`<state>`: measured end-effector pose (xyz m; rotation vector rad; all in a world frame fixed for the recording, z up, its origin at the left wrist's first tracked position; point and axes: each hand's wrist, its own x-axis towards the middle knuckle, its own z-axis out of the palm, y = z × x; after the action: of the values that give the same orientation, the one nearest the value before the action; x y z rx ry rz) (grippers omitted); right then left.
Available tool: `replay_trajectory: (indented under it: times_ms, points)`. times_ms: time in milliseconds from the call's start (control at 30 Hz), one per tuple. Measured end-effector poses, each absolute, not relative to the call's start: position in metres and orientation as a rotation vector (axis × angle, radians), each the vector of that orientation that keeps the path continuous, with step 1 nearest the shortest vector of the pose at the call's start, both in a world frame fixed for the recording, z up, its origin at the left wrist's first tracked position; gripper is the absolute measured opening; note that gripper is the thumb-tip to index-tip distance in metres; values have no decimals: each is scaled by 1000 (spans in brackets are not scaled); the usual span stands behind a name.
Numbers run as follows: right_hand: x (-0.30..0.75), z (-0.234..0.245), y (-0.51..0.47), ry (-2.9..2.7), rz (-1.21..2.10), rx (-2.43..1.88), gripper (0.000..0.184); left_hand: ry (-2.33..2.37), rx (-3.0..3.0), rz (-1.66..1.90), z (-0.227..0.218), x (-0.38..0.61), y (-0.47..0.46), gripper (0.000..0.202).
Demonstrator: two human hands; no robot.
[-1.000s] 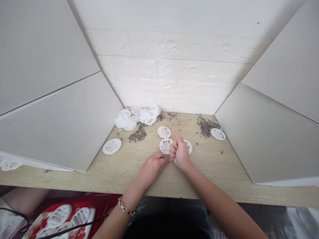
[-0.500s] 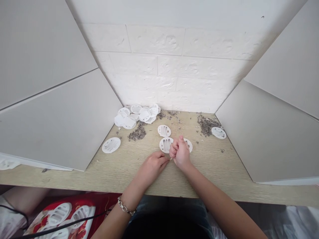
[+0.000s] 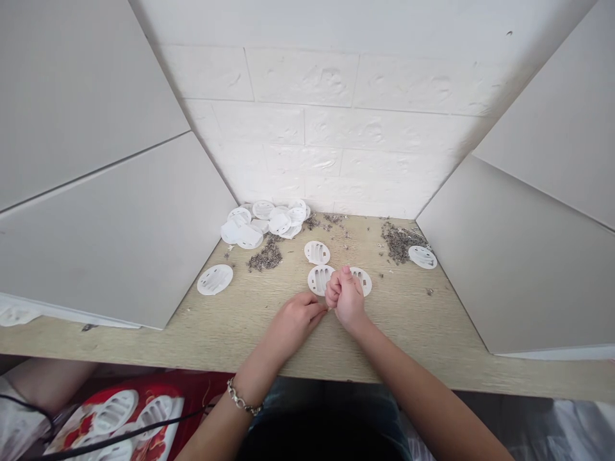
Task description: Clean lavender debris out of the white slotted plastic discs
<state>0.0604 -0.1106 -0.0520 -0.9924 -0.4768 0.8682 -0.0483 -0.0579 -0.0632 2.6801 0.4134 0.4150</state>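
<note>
My left hand (image 3: 296, 320) rests low over the table, its fingers pinched together at something too small to make out. Close beside its fingertips, my right hand (image 3: 346, 299) is a fist with the thumb uppermost; whatever it grips is hidden. Just beyond the hands lie a slotted white plastic disc (image 3: 317, 280) and a second slotted disc (image 3: 361, 280), partly covered by my right hand. Farther back, touching or nearly touching the first, is another slotted disc (image 3: 316, 251).
White discs (image 3: 250, 235) are heaped at the back left beside small grey bits (image 3: 266, 255). More grey bits (image 3: 398, 242) and a disc (image 3: 423, 257) lie at the right. White panels (image 3: 192, 237) flank the wooden table (image 3: 230, 339). Below left, a red tray (image 3: 158, 383) holds several discs.
Both hands keep almost the same place and grip. My right fist has tilted or dropped very slightly; the discs lie as before.
</note>
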Motion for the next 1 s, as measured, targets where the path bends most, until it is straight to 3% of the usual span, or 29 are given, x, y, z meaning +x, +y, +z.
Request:
replay_trajectory:
  times_ms: [1000]
  points:
    - [57,-51,-111,-465,840,-1019,64,414,2681,430,-63,-47,-60,22]
